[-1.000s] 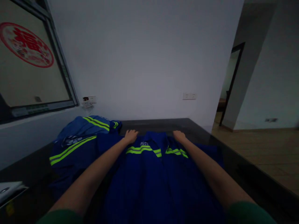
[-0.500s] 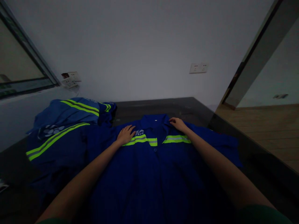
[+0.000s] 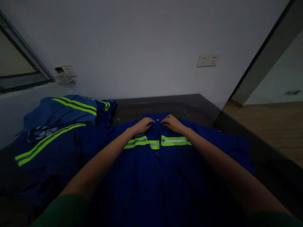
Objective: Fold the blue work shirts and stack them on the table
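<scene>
A blue work shirt (image 3: 153, 176) with yellow-green reflective stripes lies spread front-up on the dark table (image 3: 165, 102). My left hand (image 3: 142, 125) and my right hand (image 3: 173, 123) rest side by side on its collar (image 3: 158, 117), fingertips almost meeting at the middle. The fingers of both hands lie stretched over the cloth and slightly bent; I see nothing gripped in them. Both forearms reach across the shirt's body.
A second blue garment (image 3: 59, 123) with reflective stripes is heaped to the left, against the wall. Wall sockets (image 3: 207, 60) and another socket group (image 3: 63, 74) sit above the table. The table's right edge (image 3: 236, 126) borders a wooden floor.
Both hands slid inward from the shirt's shoulders to the middle of the collar. The view tilted down and closer to the shirt.
</scene>
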